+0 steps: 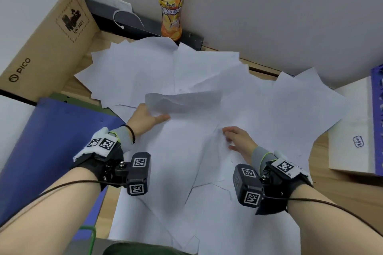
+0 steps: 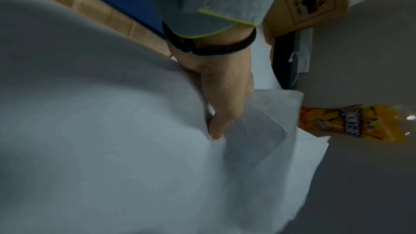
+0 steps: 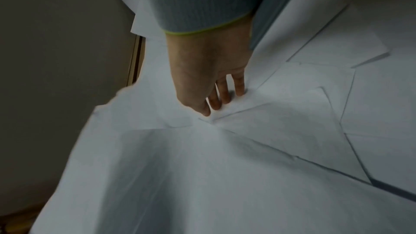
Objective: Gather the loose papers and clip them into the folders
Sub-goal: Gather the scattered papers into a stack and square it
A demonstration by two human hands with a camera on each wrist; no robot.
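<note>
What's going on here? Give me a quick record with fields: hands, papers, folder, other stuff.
left hand: grips the curled edge of a lifted sheet
right hand: fingertips press on the papers
papers: loose white sheets, overlapping, spread over the desk
folder: blue, at the left, closed, no papers in it
other: bottle at the back; box at the left

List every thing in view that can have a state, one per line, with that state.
loose papers: scattered, overlapping across the table, not stacked.
lifted sheet: one edge raised and curled, held by the left hand.
left hand: grips the lifted sheet.
right hand: fingertips pressing on the papers.
blue folder: closed, flat at left, no papers in it.
bottle: upright, capped.
cardboard box: closed.
</note>
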